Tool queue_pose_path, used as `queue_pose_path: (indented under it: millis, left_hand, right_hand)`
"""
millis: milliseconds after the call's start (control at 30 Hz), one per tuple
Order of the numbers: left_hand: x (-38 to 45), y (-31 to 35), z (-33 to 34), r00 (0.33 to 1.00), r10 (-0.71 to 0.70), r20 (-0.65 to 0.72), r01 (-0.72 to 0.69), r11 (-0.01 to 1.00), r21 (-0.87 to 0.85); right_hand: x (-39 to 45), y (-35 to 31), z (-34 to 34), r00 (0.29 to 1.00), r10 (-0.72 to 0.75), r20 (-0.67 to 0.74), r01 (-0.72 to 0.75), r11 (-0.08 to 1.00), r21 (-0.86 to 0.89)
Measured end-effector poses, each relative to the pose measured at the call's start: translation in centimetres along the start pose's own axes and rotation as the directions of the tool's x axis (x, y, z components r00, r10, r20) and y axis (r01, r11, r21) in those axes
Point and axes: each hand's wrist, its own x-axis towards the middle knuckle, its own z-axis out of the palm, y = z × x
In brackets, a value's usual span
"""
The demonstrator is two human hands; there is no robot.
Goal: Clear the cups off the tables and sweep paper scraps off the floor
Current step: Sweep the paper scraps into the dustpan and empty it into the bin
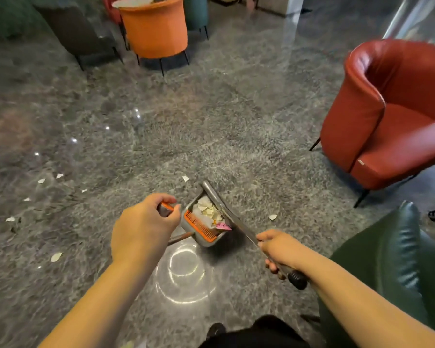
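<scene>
My left hand [142, 228] grips the grey and orange handle top of a dustpan [204, 222]. The grey pan with an orange comb edge hangs just above the dark marble floor and holds white paper scraps and a pink bit. My right hand [278, 249] grips the metal broom handle [241, 226]; its head lies along the pan's right edge. Loose paper scraps lie on the floor: one beyond the pan [185, 178], one to its right [272, 217], several at the left [41, 181], and one near my left forearm [56, 257].
A red leather armchair [387, 114] stands at the right and a dark green chair [387, 267] is close by my right arm. An orange chair [156, 28] and a dark chair [78, 31] stand at the far side. Open floor lies between them.
</scene>
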Motion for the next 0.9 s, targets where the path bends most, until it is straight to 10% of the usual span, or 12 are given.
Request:
queue_pose_path:
  millis: [900]
  left_hand:
    - [55.5,19.7,20.2,1.0,0.003,0.018,-0.002,0.998,-0.058]
  right_hand:
    - [39.4,-39.8,-26.3,1.0,-0.006,-0.009,0.006,0.999,-0.041]
